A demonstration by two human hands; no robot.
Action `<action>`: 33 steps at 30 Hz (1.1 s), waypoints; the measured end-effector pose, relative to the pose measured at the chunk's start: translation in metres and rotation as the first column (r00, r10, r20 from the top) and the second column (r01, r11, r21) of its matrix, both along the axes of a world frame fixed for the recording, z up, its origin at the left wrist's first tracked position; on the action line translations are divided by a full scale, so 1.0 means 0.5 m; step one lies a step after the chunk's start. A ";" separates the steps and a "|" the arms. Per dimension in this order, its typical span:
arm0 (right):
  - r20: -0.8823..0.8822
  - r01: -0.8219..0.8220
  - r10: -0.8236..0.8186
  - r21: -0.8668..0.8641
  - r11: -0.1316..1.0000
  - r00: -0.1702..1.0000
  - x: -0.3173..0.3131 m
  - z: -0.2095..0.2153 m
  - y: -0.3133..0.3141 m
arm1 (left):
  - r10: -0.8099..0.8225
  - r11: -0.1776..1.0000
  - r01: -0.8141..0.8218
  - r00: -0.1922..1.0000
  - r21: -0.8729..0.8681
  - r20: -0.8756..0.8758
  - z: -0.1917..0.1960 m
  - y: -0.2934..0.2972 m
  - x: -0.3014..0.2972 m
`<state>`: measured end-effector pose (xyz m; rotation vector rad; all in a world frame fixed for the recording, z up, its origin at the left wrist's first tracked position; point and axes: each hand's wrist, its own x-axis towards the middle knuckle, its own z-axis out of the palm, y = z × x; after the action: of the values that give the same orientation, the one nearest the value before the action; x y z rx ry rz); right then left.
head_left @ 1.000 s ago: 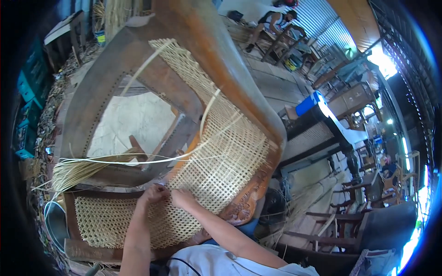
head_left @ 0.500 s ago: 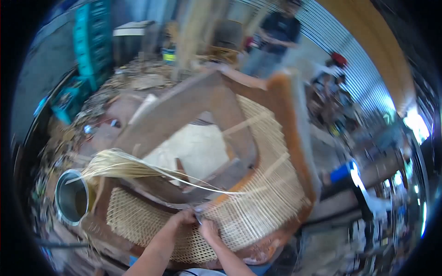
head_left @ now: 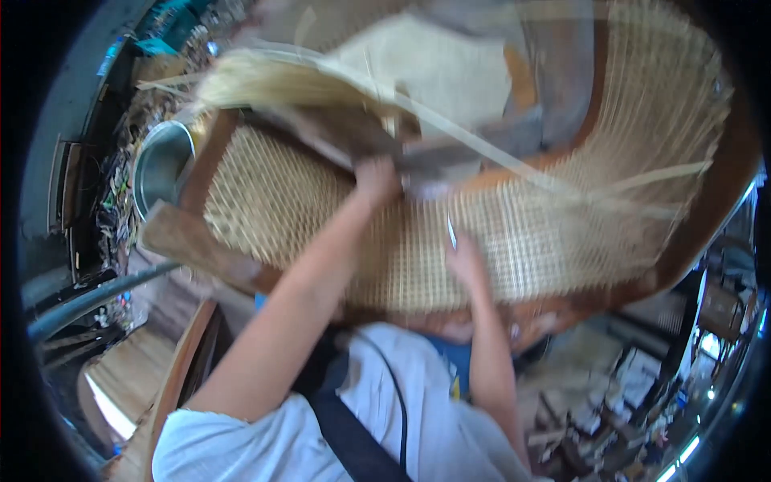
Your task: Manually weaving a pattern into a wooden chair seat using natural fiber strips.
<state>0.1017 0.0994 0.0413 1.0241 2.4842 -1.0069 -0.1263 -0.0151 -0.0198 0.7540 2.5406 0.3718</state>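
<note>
A large brown wooden chair frame (head_left: 201, 249) with a woven pale cane panel (head_left: 321, 217) fills the head view from nine o'clock round to three o'clock, tipped toward the person. A loose bundle of pale cane strands (head_left: 265, 80) lies across its upper edge at eleven o'clock, and single flat strands (head_left: 562, 189) trail across the weave toward three o'clock. A round grey metal bucket (head_left: 161, 165) stands just beside the frame at nine o'clock.

The left hand (head_left: 376, 178) is clenched against the dark crossbar at the centre, apparently gripping it or a strand there; blur hides which. The right hand (head_left: 464, 255) rests on the weave, pinching a small thin pale sliver (head_left: 451, 233).

The step looks like threading cane through the panel; the next move would call for steadying the frame and drawing the strand taut.

No package, label or sign can be made out.
</note>
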 end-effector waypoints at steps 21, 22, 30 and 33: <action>0.255 -0.236 0.217 0.047 0.971 0.942 0.047 0.090 0.017 | -0.224 0.920 0.276 0.952 -0.277 0.206 -0.002 0.009 -0.033; 0.254 -0.180 0.151 0.094 0.979 0.955 0.101 0.115 0.037 | -0.238 0.913 0.292 0.949 -0.286 0.209 0.004 0.019 -0.029; 0.150 0.096 -0.106 0.070 0.993 0.983 0.294 0.223 0.113 | -0.226 0.928 0.259 0.963 -0.268 0.147 0.004 0.011 0.007; 0.067 0.166 -0.165 -0.001 0.986 0.984 0.311 0.211 0.119 | -0.371 0.928 0.372 0.927 -0.003 0.051 0.026 0.039 0.050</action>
<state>0.2573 0.1590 0.1469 1.2581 2.3721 -1.0094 -0.1015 0.0044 -0.0068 1.1796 2.2835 0.2416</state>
